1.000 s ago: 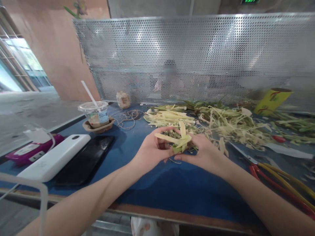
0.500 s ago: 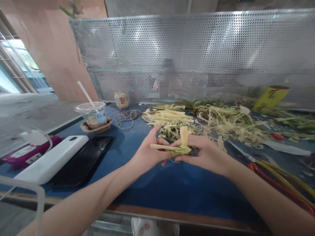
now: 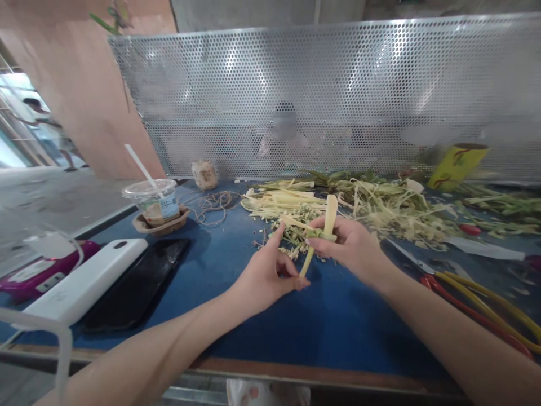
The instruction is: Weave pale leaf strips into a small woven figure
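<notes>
Between my hands is a small piece of folded pale yellow-green leaf strips (image 3: 324,234), with loose ends sticking out upward, to the left and downward. My right hand (image 3: 350,248) pinches the folded part between thumb and fingers. With thumb and fingertips, my left hand (image 3: 270,273) grips the lower end of the strip that hangs down, its index finger stretched upward. Just behind the hands lie a heap of small green cut bits (image 3: 302,223) and a bundle of flat pale leaf strips (image 3: 283,200).
Shears (image 3: 426,268) with red and yellow handles and a knife (image 3: 486,247) lie right. Leaf scraps (image 3: 393,208) and a yellow tube (image 3: 459,166) are behind. At left are a drink cup (image 3: 156,203), twine (image 3: 215,203), a white power bank (image 3: 88,279) and a black phone (image 3: 139,287).
My hands were close together around the folded strips. Now the left hand has drawn down to the strip's lower end, and the right hand has tilted the piece upright.
</notes>
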Motion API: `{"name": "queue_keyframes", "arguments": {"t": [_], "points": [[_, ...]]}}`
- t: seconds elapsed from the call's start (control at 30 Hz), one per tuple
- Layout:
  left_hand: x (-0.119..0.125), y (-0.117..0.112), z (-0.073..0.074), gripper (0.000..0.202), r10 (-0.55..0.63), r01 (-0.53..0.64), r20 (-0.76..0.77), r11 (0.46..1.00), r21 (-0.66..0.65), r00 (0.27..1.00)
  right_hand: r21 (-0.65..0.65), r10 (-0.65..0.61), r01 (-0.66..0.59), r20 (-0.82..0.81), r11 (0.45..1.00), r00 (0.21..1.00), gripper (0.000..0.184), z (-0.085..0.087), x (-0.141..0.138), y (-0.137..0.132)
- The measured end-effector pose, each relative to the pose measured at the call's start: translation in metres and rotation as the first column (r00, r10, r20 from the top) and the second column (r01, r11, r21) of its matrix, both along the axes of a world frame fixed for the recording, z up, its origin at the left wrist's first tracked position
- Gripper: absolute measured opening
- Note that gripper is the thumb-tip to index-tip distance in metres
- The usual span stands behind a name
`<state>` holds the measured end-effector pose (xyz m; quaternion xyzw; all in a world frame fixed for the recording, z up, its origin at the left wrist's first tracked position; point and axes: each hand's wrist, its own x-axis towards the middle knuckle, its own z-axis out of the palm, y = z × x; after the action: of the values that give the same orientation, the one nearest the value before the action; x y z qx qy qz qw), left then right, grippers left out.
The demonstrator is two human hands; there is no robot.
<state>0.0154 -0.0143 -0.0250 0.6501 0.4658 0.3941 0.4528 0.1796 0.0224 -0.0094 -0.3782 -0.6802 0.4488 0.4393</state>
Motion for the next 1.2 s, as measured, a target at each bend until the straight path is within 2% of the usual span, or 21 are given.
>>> {"name": "queue_keyframes", "arguments": {"t": [0.1,0.2,0.33,0.47,0.57,0.7,0.8,0.87,0.97,1.07,1.13,1.2], "points": [[0.003,-0.003,-0.002,0.098,-0.073,0.073,0.008,0.997,-0.031,0.997,-0.068,0.003,-0.015,-0.166,0.998,0.986,0.025,-0.004,0.001,0.005],[0.003,-0.006,0.0,0.089,-0.118,0.117,-0.011,0.992,-0.038,0.993,-0.106,0.031,-0.055,-0.22,0.993,0.975,0.026,-0.005,0.001,0.006],[-0.002,-0.007,0.007,0.075,-0.102,0.107,-0.057,0.991,0.076,0.993,-0.041,0.08,-0.084,-0.078,0.996,0.994,0.024,0.0,0.0,0.0],[-0.003,-0.005,0.014,0.048,0.009,-0.006,-0.018,0.988,0.154,1.0,-0.036,0.207,-0.205,0.11,0.978,0.972,0.015,0.001,-0.004,-0.01],[-0.004,-0.003,0.015,0.042,0.094,-0.077,-0.064,0.972,0.223,0.994,-0.076,0.25,-0.244,0.095,0.967,0.964,0.016,0.001,-0.007,-0.014],[-0.006,-0.001,0.014,0.04,0.124,-0.107,-0.052,0.961,0.255,0.991,-0.063,0.201,-0.195,0.098,0.979,0.975,0.018,0.003,-0.009,-0.016],[-0.008,0.001,0.015,0.041,0.189,-0.195,0.049,0.956,0.221,0.981,-0.046,0.16,-0.157,0.089,0.987,0.983,0.024,0.004,-0.009,-0.015],[-0.008,0.003,0.015,0.043,0.185,-0.209,0.154,0.966,0.153,0.971,-0.04,0.144,-0.141,0.087,0.989,0.986,0.027,0.004,-0.009,-0.014],[-0.004,0.005,0.013,0.05,0.086,-0.091,0.289,0.996,0.006,0.954,-0.002,0.085,-0.085,0.089,0.996,0.992,0.03,0.002,-0.01,-0.013],[0.001,0.005,0.011,0.053,-0.009,0.03,0.294,0.997,-0.065,0.956,-0.016,0.152,-0.151,0.039,0.988,0.988,0.037,-0.001,-0.011,-0.011],[0.003,0.006,0.011,0.052,-0.019,0.042,0.306,0.997,-0.071,0.952,-0.014,0.204,-0.204,0.018,0.979,0.979,0.041,-0.002,-0.011,-0.011],[0.004,0.007,0.011,0.051,-0.001,0.035,0.357,0.996,-0.088,0.934,0.053,0.108,-0.112,0.064,0.992,0.992,0.035,-0.003,-0.01,-0.01]]}}
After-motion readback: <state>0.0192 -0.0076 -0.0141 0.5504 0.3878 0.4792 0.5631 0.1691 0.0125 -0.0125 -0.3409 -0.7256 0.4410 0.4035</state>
